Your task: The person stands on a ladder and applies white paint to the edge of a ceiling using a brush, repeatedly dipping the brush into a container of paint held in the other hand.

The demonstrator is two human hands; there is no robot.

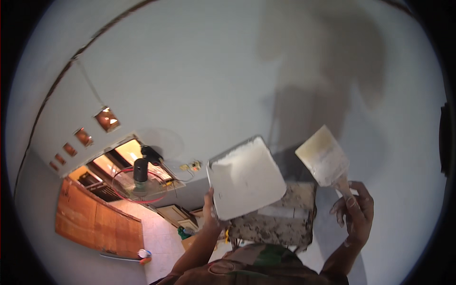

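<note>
White plaster lies heaped on a square board [246, 176], centre of the frame, gripped at its lower left edge by the left hand [209, 209], fingers closed on it. Right of it, just apart, a wide putty knife [323, 156]: blade smeared pale, long axis running from upper left down to its handle, clamped in the right hand [355, 213] at lower right. Blade edge faces the board; the right hand is the nearer to it. Below and between them, a spattered box [280, 221]. Behind all: pale grey wall [213, 71] carrying a shadow, upper right. Left of frame: a fan [141, 178], wooden door [97, 223], tiled floor [161, 242].
</note>
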